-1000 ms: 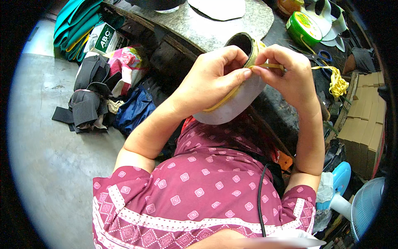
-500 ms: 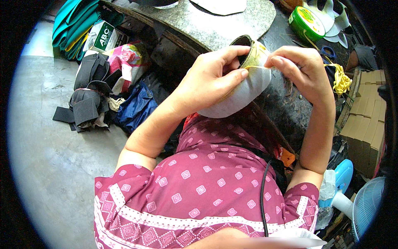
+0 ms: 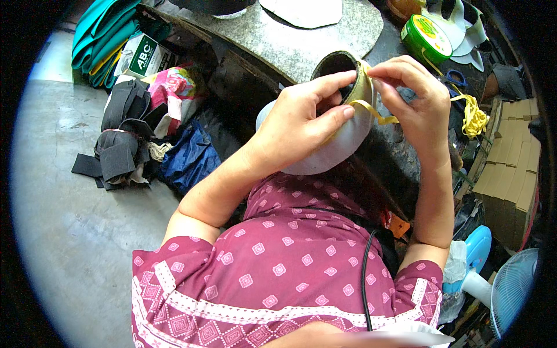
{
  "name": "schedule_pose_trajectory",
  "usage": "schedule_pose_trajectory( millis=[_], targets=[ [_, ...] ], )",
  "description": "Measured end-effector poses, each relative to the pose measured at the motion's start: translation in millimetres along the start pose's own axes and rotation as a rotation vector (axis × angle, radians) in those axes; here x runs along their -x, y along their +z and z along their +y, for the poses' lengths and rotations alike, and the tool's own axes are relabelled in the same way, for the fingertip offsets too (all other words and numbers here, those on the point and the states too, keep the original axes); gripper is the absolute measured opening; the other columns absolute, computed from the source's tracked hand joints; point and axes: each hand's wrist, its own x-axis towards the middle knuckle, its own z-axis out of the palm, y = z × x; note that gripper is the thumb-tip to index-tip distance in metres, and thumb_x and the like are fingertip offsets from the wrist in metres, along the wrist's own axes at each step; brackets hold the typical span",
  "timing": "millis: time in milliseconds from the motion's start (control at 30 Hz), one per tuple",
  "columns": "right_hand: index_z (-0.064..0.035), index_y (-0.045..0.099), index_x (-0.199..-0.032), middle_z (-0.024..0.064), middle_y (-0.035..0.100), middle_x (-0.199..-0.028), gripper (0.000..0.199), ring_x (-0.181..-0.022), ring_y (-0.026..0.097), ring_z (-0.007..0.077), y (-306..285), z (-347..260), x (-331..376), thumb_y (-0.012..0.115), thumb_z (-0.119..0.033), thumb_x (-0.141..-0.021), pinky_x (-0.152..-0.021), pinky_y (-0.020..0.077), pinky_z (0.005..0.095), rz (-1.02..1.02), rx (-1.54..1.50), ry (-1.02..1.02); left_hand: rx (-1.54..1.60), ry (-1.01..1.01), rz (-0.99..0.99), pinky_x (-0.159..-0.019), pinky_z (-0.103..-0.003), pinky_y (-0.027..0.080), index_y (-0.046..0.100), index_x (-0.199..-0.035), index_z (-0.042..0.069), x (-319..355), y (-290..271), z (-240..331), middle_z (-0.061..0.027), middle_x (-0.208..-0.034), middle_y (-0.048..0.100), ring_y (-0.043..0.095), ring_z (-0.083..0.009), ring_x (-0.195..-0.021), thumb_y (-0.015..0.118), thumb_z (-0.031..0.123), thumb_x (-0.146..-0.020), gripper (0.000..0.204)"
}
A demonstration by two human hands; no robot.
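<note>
A pale grey, hollow piece [image 3: 325, 158], which looks like a shoe upper, is held up in front of me, its round dark opening and yellowish rim turned upward. My left hand [image 3: 299, 119] is closed on its near left side, thumb outside and fingers at the opening. A narrow yellow strip [image 3: 370, 108] hangs in a loose loop by the rim, between my hands. My right hand [image 3: 419, 95] is closed in a pinch at the rim's right side; thumb and forefinger appear to hold part of the strip there. The exact contact is hard to see.
A dark workbench [image 3: 400, 136] carries a grey board [image 3: 278, 43], a green round tin [image 3: 426, 37], blue-handled scissors [image 3: 455, 76] and a yellow strip bundle [image 3: 474, 119]. Black cut pieces [image 3: 119, 145] lie on the floor at left. A blue fan [image 3: 478, 249] and stacked cardboard [image 3: 510, 156] stand right.
My right hand has moved up and left along the rim. The strip, taut before, now hangs in a loop. The grey piece has tilted, showing more of its opening.
</note>
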Motion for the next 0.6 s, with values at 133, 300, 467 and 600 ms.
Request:
schedule_pose_trajectory(
  millis=[133, 300, 467, 600],
  targets=[
    [-0.0013, 0.069, -0.091, 0.0088, 0.067, -0.081, 0.011, -0.071, 0.067, 0.0184, -0.3, -2.3, 1.5, 0.071, -0.002, -0.081, -0.065, 0.0539, 0.0274, 0.055, 0.027, -0.009, 0.074, 0.017, 0.010, -0.070, -0.025, 0.049, 0.055, -0.131, -0.002, -1.2, 2.5, -0.3, -0.0077, -0.089, 0.067, 0.056, -0.0066, -0.077, 0.066, 0.006, -0.087, 0.046],
    [-0.0030, 0.068, -0.089, 0.0101, 0.067, -0.081, 0.012, -0.073, 0.067, 0.0240, 1.7, -4.9, 2.4, 0.075, -0.005, -0.079, -0.065, 0.0540, 0.0315, 0.082, 0.208, -0.174, 0.049, 0.002, 0.002, -0.065, -0.025, 0.048, 0.056, -0.131, -0.002, -2.3, 1.8, -1.8, -0.0053, -0.081, 0.063, 0.053, -0.0077, -0.071, 0.067, 0.007, -0.087, 0.046],
    [-0.0037, 0.068, -0.087, 0.0095, 0.067, -0.081, 0.013, -0.073, 0.067, 0.0240, 4.9, -3.7, 2.8, 0.076, -0.006, -0.077, -0.065, 0.0536, 0.0317, 0.118, 0.200, -0.178, 0.024, 0.030, 0.015, -0.062, -0.025, 0.046, 0.056, -0.131, -0.002, -3.0, 2.4, -1.1, -0.0030, -0.076, 0.057, 0.050, -0.0079, -0.067, 0.067, 0.008, -0.087, 0.046],
    [-0.0036, 0.068, -0.085, 0.0091, 0.067, -0.080, 0.013, -0.073, 0.067, 0.0231, 6.1, -2.3, 4.3, 0.077, -0.007, -0.076, -0.065, 0.0538, 0.0314, 0.156, 0.114, -0.100, 0.033, 0.012, 0.020, -0.063, -0.024, 0.045, 0.056, -0.131, -0.002, -2.5, 2.8, 0.1, -0.0020, -0.076, 0.056, 0.050, -0.0070, -0.068, 0.068, 0.009, -0.087, 0.047]
  ],
)
